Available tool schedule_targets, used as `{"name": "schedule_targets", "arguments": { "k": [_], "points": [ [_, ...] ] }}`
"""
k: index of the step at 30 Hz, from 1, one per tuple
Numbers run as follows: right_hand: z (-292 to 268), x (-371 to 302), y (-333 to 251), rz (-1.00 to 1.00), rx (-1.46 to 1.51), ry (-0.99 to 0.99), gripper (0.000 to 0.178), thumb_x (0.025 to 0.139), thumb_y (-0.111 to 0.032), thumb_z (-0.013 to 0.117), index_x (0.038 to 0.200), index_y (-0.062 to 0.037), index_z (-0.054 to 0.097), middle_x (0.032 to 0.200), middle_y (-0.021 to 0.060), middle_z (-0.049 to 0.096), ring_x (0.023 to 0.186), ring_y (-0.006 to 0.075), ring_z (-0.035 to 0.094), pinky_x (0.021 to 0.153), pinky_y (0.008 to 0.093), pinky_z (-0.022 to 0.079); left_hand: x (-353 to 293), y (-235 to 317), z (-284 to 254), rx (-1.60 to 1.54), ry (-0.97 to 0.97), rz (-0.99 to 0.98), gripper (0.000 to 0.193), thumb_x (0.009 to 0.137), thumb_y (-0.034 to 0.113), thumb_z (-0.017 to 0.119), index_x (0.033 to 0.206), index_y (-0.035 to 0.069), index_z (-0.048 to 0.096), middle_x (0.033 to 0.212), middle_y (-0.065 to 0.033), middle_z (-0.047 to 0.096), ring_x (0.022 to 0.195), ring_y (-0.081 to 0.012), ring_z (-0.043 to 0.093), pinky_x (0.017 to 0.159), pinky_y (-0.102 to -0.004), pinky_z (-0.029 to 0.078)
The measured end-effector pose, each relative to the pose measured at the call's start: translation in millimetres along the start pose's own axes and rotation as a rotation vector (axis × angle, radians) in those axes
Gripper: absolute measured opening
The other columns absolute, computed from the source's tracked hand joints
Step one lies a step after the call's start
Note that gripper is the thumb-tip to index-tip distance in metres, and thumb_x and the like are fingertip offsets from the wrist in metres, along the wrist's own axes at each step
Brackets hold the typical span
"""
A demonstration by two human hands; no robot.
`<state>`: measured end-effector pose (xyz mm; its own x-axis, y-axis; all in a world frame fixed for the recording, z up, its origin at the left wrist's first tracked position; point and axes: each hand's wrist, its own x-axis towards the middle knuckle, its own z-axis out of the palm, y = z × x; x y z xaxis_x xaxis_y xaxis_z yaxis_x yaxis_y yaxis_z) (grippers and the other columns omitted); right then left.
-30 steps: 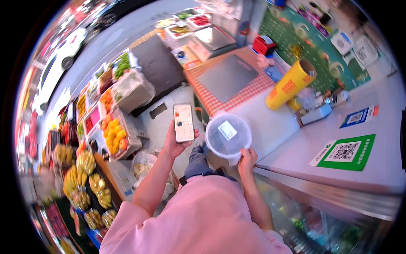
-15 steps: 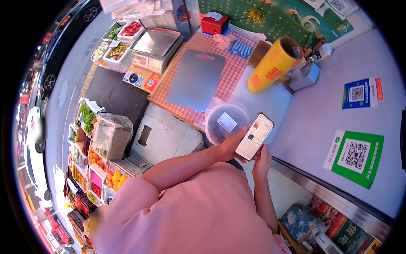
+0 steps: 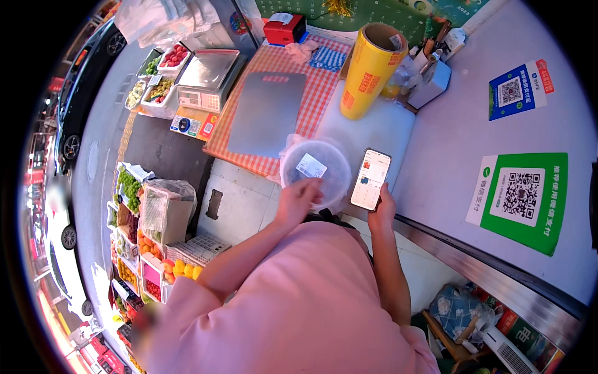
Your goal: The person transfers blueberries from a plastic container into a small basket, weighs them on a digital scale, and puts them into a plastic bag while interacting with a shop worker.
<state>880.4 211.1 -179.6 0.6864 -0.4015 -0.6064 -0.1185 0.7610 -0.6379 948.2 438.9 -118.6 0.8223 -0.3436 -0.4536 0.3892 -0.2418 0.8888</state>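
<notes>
My right hand (image 3: 382, 208) grips a smartphone (image 3: 372, 179) from its lower right side, its lit screen facing up. My left hand (image 3: 300, 201) is over the near edge of a round, clear plastic tub (image 3: 333, 168) with a white label (image 3: 311, 166) on its lid. The left fingers are loosely bent and a little apart, with nothing seen in them; whether they touch the lid cannot be told. The tub sits on the near edge of the table, with thin clear plastic around it. Left of it lies a grey cutting board (image 3: 268, 113) on a red checked tablecloth (image 3: 321, 93).
A yellow roll of cling film (image 3: 367, 78) stands upright on a white board (image 3: 333, 128). Behind are a red label printer (image 3: 284, 28) and a scale (image 3: 202, 84). Crates of fruit (image 3: 134, 190) line the left. A counter (image 3: 455, 149) with code signs is at right.
My left hand has come off the phone and moved left over the tub. The phone stays in my right hand, now more upright. The whole view has shifted slightly.
</notes>
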Motion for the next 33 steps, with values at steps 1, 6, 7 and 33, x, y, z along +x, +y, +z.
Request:
{"name": "schedule_targets", "arguments": {
  "k": [1, 6, 7, 33],
  "points": [
    [-5.5, 14.1, 5.4, 0.027, 0.043, 0.043, 0.041, 0.102, -0.028, 0.044, 0.131, 0.0005, 0.049, 0.127, 0.0097, 0.059, 0.115, 0.0243, 0.058, 0.098, 0.0411, 0.045, -2.4, -2.6, -12.6, -0.029, 0.103, 0.040, 0.031, 0.098, 0.023, 0.052, 0.117, 0.001, 0.064, 0.094, -0.0076, 0.068, 0.078, -0.0116, 0.063, 0.068, -0.0270, 0.049],
    [-15.8, 51.4, 24.0, 0.083, -0.044, 0.088, 0.039, 0.101, -0.027, 0.046, 0.128, 0.0010, 0.052, 0.122, 0.0095, 0.062, 0.107, 0.0238, 0.063, 0.093, 0.0387, 0.049, 15.2, -51.0, -52.3, 0.045, 0.628, 0.109, 0.036, 0.098, 0.029, 0.052, 0.116, 0.000, 0.063, 0.097, -0.0060, 0.065, 0.093, -0.0111, 0.057, 0.079, -0.0287, 0.046],
    [-15.0, 54.2, 25.8, 0.086, -0.071, 0.101, 0.039, 0.101, -0.027, 0.047, 0.128, 0.0011, 0.052, 0.121, 0.0095, 0.062, 0.106, 0.0236, 0.063, 0.092, 0.0384, 0.050, 20.8, -59.8, -57.4, -0.042, 0.589, 0.043, 0.039, 0.098, 0.034, 0.052, 0.118, 0.002, 0.062, 0.101, -0.0062, 0.064, 0.097, -0.0114, 0.056, 0.081, -0.0298, 0.044],
    [146.3, -16.0, 68.9, -0.581, -1.297, -0.645, 0.045, 0.075, -0.017, 0.072, 0.114, 0.0025, 0.058, 0.095, 0.0205, 0.064, 0.081, 0.0322, 0.063, 0.073, 0.0375, 0.051, 33.7, -4.1, -51.8, -0.049, 0.164, 0.278, 0.017, 0.093, 0.016, 0.061, 0.096, 0.000, 0.066, 0.083, -0.0052, 0.066, 0.078, -0.0120, 0.059, 0.072, -0.0299, 0.050]
  ]
}}
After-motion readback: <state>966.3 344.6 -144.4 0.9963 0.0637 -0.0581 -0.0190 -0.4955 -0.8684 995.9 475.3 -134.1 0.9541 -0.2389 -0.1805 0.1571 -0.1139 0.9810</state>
